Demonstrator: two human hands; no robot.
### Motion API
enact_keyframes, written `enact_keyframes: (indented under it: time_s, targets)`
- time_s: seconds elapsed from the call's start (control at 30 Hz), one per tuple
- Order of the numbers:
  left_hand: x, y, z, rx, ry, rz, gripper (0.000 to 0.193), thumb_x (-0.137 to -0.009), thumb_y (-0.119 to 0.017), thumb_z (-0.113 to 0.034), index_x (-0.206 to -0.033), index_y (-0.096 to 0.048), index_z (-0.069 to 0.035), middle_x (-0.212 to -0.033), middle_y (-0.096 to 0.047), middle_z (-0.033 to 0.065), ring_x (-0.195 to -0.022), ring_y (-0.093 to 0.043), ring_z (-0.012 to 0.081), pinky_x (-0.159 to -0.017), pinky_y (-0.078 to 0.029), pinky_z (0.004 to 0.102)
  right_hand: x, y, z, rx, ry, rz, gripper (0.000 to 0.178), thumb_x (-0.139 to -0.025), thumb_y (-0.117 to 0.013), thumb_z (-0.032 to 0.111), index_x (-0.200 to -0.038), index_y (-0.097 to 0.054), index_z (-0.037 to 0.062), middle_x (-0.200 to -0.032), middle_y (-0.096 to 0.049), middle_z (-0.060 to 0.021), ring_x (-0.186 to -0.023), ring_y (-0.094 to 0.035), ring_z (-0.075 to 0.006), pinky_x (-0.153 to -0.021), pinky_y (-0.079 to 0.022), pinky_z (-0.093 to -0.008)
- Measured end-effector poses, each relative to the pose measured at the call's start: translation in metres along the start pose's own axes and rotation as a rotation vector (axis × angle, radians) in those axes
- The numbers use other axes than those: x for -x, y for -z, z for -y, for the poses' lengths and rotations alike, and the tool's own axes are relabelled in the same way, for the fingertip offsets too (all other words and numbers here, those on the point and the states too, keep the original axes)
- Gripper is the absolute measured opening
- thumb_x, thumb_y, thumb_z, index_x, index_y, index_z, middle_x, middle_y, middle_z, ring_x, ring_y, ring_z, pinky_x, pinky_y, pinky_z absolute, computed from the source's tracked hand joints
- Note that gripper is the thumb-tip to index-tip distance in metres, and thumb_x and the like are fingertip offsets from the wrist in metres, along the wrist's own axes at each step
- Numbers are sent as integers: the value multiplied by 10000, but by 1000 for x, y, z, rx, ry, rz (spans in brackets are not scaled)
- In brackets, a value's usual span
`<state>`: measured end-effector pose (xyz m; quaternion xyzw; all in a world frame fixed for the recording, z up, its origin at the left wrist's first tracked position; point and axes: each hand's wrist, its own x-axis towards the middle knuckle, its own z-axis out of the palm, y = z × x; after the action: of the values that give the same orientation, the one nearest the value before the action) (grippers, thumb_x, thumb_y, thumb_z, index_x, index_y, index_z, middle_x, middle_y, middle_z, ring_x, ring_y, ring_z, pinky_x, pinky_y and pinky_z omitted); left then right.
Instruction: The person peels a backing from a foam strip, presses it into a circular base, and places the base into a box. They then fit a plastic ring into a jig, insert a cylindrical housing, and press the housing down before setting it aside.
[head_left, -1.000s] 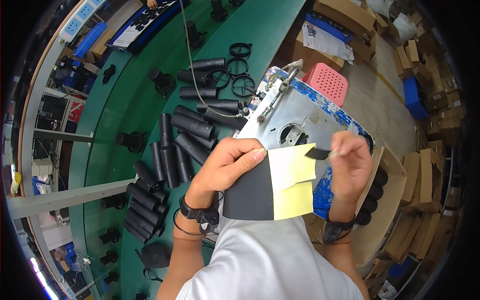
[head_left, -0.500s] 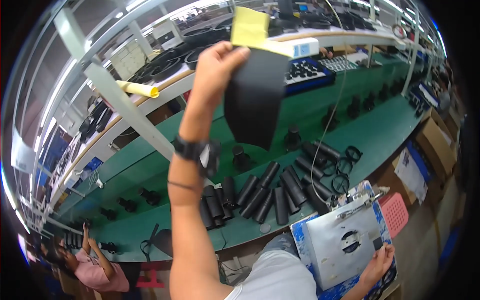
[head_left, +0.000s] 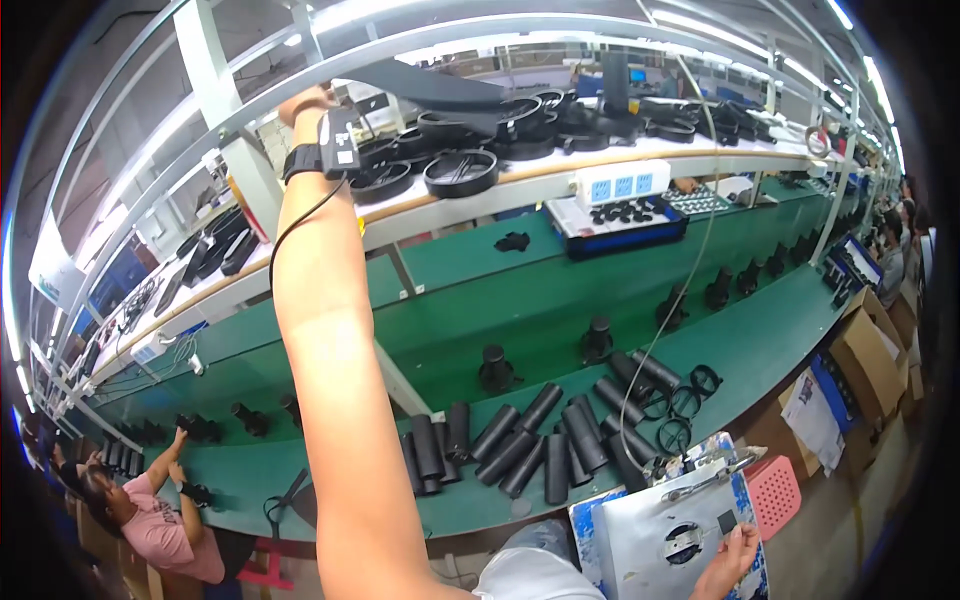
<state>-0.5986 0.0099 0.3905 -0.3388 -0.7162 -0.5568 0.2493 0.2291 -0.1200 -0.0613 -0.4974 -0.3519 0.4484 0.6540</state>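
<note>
My left arm reaches up and away, with a black wrist strap carrying a small box. At its end my left hand [head_left: 304, 103] is near the overhead rail, its fingers largely hidden. A flexible black sheet [head_left: 430, 86] stretches sideways in the air from this hand, which seems closed on its edge. Low on the right, my right hand [head_left: 738, 552] pinches a small dark square piece [head_left: 727, 522] over a metal-topped machine [head_left: 640, 530]. The machine's round opening [head_left: 685, 543] lies just left of those fingers.
Black tubes [head_left: 557, 468] and rings [head_left: 675, 434] lie on the green bench [head_left: 450, 508]. Upright black parts [head_left: 598, 340] line its back. Behind stands a shelf of black hoops [head_left: 460, 173]. A pink basket [head_left: 775, 495] adjoins the machine; a co-worker [head_left: 165, 530] sits left.
My left hand has moved up, left and farther away with the black sheet. The yellow paper by it is out of sight. My right hand and the square piece have shifted slightly toward the opening.
</note>
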Motion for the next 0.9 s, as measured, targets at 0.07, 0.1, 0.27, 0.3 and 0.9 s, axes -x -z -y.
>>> enact_keyframes:
  time_s: [0.07,0.1,0.27,0.3,0.9]
  targets:
    - [6,-16,-8,28,92,-74,481,-805,-639,-258,-1193,-498,-11,-1064,-650,227,-1010,-640,353,-897,-515,380,0,-7,6,71,-7,-39,157,-896,-639,86,-1018,-576,10,-898,-574,-53,-805,-528,-151,-724,-432,-282]
    - [29,-32,-10,43,143,-100,495,-806,-638,-253,-1208,-482,-9,-1076,-644,230,-1014,-639,353,-897,-514,382,0,-8,7,76,9,-65,157,-896,-639,86,-1018,-576,10,-898,-574,-53,-805,-528,-151,-724,-432,-282]
    - [78,-26,-28,-15,409,-324,570,-812,-635,-228,-1280,-404,1,-1138,-614,243,-1032,-636,353,-901,-512,395,-5,-7,2,100,-58,-56,193,-900,-646,127,-1029,-576,3,-889,-577,-57,-785,-529,-148,-694,-430,-279]
    - [88,-23,-28,-32,462,-367,586,-813,-634,-223,-1295,-388,3,-1151,-608,246,-1035,-636,353,-901,-512,398,-7,-7,1,92,-56,-58,185,-901,-644,121,-1026,-577,3,-880,-578,-54,-775,-528,-146,-685,-428,-278]
    - [348,-37,-164,74,-951,389,191,-861,-600,-44,-1042,-640,3,-1008,-668,169,-933,-652,313,-826,-500,353,20,-22,0,85,169,15,150,-848,-644,6,-964,-558,48,-921,-574,-5,-862,-537,-92,-797,-436,-244]
